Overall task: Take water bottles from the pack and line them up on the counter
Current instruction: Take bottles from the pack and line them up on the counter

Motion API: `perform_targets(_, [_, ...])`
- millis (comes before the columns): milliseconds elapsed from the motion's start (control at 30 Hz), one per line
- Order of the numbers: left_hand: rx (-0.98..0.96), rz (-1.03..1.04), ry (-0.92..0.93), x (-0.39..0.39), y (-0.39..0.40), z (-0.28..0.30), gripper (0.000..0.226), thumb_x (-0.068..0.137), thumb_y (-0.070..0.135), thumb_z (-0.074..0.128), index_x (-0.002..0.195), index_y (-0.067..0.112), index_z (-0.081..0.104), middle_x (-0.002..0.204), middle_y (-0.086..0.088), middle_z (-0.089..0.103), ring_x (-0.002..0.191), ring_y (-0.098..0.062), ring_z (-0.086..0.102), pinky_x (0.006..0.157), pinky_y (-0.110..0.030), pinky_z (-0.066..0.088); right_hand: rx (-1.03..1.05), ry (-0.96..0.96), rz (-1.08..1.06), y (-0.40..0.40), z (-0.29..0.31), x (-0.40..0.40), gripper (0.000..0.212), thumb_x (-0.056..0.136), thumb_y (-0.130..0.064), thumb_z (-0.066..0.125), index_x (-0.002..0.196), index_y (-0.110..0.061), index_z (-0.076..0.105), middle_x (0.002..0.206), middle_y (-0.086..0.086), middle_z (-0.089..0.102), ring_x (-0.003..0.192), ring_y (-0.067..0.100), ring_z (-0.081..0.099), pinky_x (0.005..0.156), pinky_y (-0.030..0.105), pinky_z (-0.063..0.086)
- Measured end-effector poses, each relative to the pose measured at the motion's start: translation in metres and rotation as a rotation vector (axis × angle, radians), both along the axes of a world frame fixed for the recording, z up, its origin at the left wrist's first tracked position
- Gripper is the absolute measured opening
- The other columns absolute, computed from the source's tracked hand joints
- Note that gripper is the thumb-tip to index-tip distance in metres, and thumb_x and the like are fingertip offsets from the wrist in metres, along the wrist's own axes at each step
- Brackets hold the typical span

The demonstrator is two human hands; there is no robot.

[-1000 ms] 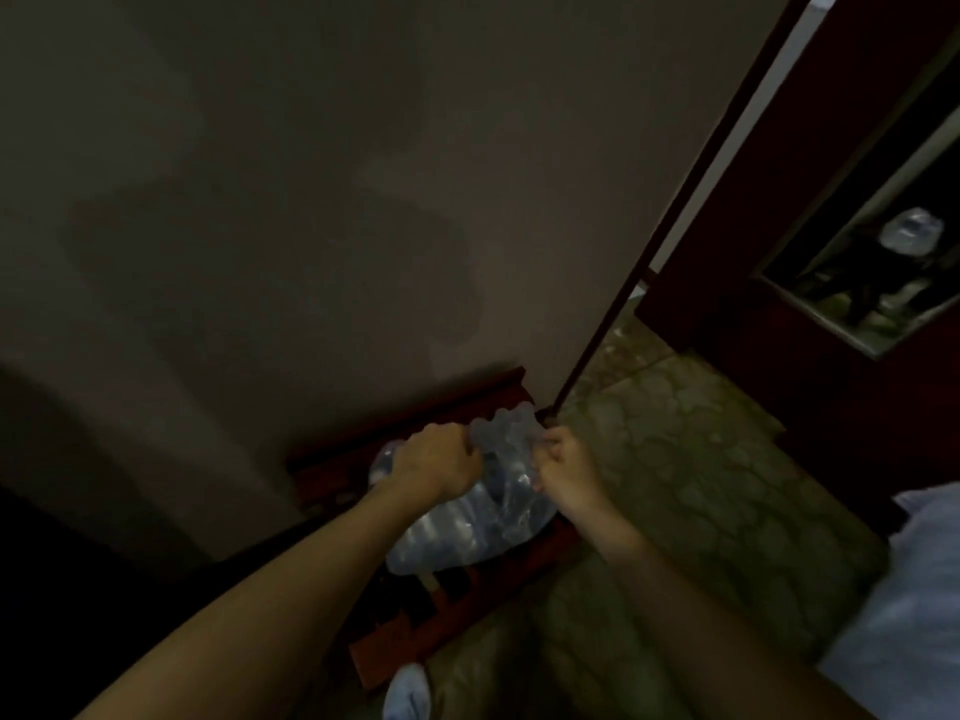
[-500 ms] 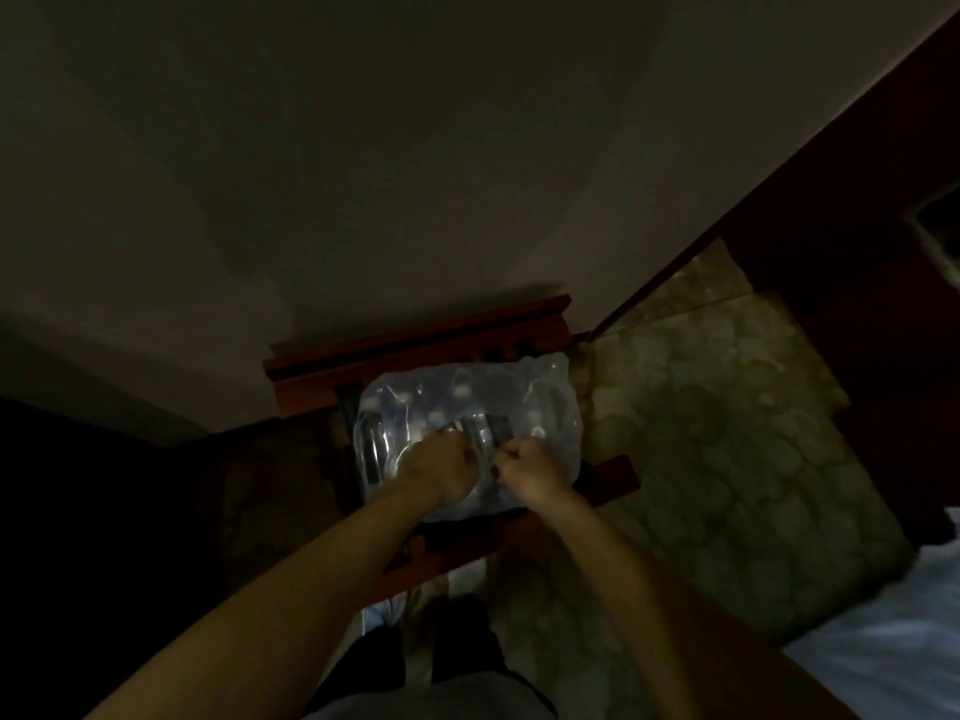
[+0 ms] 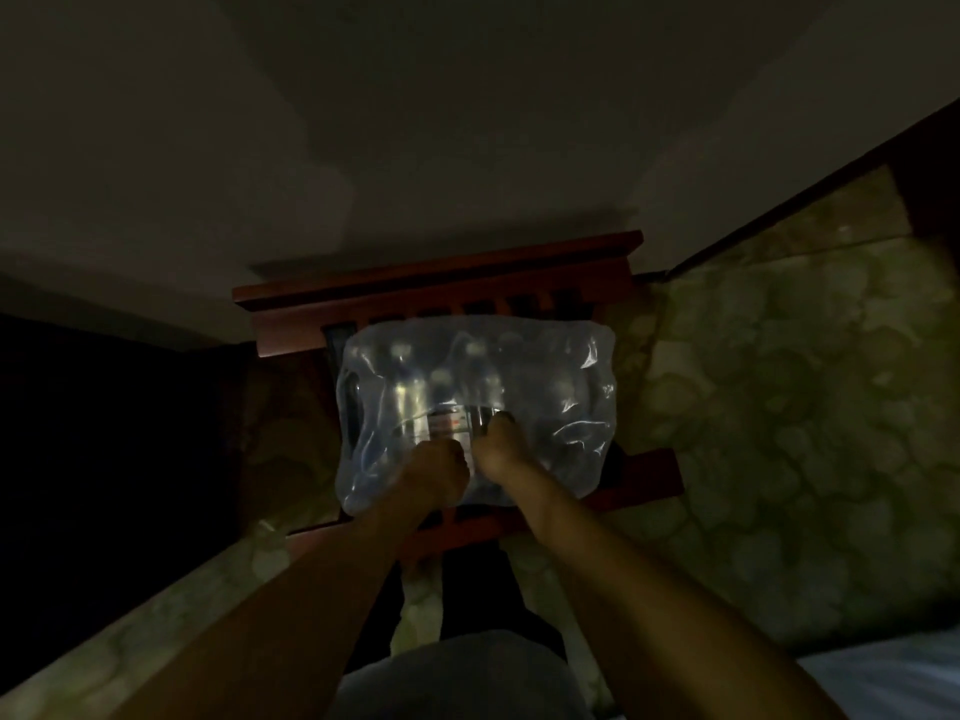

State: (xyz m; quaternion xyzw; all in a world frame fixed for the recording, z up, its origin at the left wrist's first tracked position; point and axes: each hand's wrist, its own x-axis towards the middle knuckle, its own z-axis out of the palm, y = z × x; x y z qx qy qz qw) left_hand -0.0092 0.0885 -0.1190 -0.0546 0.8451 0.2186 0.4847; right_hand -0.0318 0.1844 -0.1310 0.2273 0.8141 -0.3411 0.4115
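Note:
A shrink-wrapped pack of water bottles point(image 3: 545, 387) lies on a reddish wooden slatted rack point(image 3: 441, 288) against the wall. Several clear bottles show dimly through the plastic film. My left hand point(image 3: 436, 470) grips the film at the pack's near side, fingers curled into it. Right beside it, my right hand point(image 3: 498, 446) pinches the film too, its fingertips dug in near a bottle label. The room is dark and the bottles' details are blurred.
A plain wall point(image 3: 467, 122) rises behind the rack. Patterned stone floor point(image 3: 779, 407) spreads to the right. Dark wooden furniture point(image 3: 924, 174) stands at the upper right, and white fabric point(image 3: 893, 678) shows at the lower right corner. The left side is in deep shadow.
The view has tilted down over the pack, which now lies flat on the rack. Both hands moved from the pack's top end to its near middle, still gripping the film.

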Motion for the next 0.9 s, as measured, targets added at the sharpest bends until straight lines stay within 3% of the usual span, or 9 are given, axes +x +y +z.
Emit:
perform_targets(100, [-0.100,-0.071,-0.065,0.010,0.005,-0.017,0.034,0.100,0.017,0.039,0.122,0.001,0.059,0.127,-0.016,0.061,0.116,-0.029,0.060,0.096,-0.036,0.048,0.033,-0.030,-0.006,-0.005,-0.014,0.000,0.033,0.092,-0.007,0.053,0.124,0.001,0.054,0.126,0.021,0.060,0.115,0.035,0.059,0.091,0.033,0.047])
perform_targets(233, [-0.209,0.055,-0.077,0.012,0.011,-0.030,0.032,0.097,0.024,0.048,0.123,0.007,0.058,0.127,-0.015,0.060,0.118,-0.030,0.059,0.096,-0.040,0.050,0.015,-0.041,-0.097,-0.008,-0.029,0.000,0.034,0.087,-0.011,0.061,0.120,-0.002,0.057,0.122,0.020,0.063,0.111,0.035,0.061,0.083,0.031,0.046])
perform_targets(333, [-0.187,0.216,-0.078,0.011,0.007,-0.040,0.032,0.095,0.022,0.053,0.123,0.009,0.059,0.126,-0.012,0.061,0.117,-0.027,0.059,0.093,-0.034,0.051,0.023,-0.109,-0.128,-0.006,-0.040,-0.003,0.033,0.088,-0.016,0.062,0.118,-0.003,0.059,0.122,0.019,0.064,0.111,0.033,0.061,0.079,0.028,0.043])
perform_targets(433, [-0.110,0.366,-0.101,0.011,0.004,-0.050,0.034,0.090,0.017,0.058,0.123,0.009,0.060,0.126,-0.012,0.062,0.117,-0.028,0.059,0.097,-0.039,0.051,0.051,-0.176,-0.108,-0.002,-0.054,-0.006,0.033,0.090,-0.018,0.061,0.120,-0.004,0.059,0.125,0.016,0.062,0.114,0.033,0.059,0.082,0.029,0.044])
perform_targets(567, [-0.105,0.377,-0.160,0.012,0.008,-0.060,0.051,0.088,0.030,0.066,0.132,0.008,0.052,0.128,-0.014,0.059,0.119,-0.029,0.057,0.100,-0.041,0.050,0.132,-0.176,-0.084,0.000,-0.068,-0.008,0.027,0.094,-0.018,0.054,0.116,-0.005,0.063,0.123,0.016,0.063,0.113,0.033,0.060,0.083,0.032,0.045])
perform_targets(700, [-0.168,0.335,-0.145,0.011,0.012,-0.069,0.052,0.088,0.035,0.064,0.130,0.005,0.055,0.132,-0.018,0.057,0.122,-0.034,0.055,0.101,-0.040,0.046,0.169,-0.095,0.003,0.004,-0.068,-0.003,0.034,0.095,-0.031,0.052,0.114,-0.006,0.064,0.118,0.016,0.064,0.109,0.033,0.060,0.084,0.034,0.045])
perform_targets(800, [-0.214,0.339,-0.138,0.016,0.017,-0.072,0.061,0.086,0.046,0.064,0.131,0.008,0.050,0.128,-0.013,0.057,0.119,-0.028,0.057,0.100,-0.039,0.049,0.198,-0.014,0.128,0.009,-0.058,0.003,0.038,0.093,-0.039,0.052,0.113,-0.008,0.063,0.115,0.015,0.064,0.104,0.031,0.060,0.081,0.036,0.044])
perform_targets(900, [-0.199,0.397,-0.114,0.017,0.017,-0.069,0.050,0.085,0.043,0.066,0.122,0.011,0.056,0.121,-0.009,0.062,0.111,-0.024,0.061,0.095,-0.037,0.052,0.164,-0.061,0.196,0.010,-0.043,0.005,0.050,0.094,-0.050,0.047,0.117,-0.009,0.063,0.120,0.015,0.063,0.110,0.032,0.058,0.083,0.032,0.040])
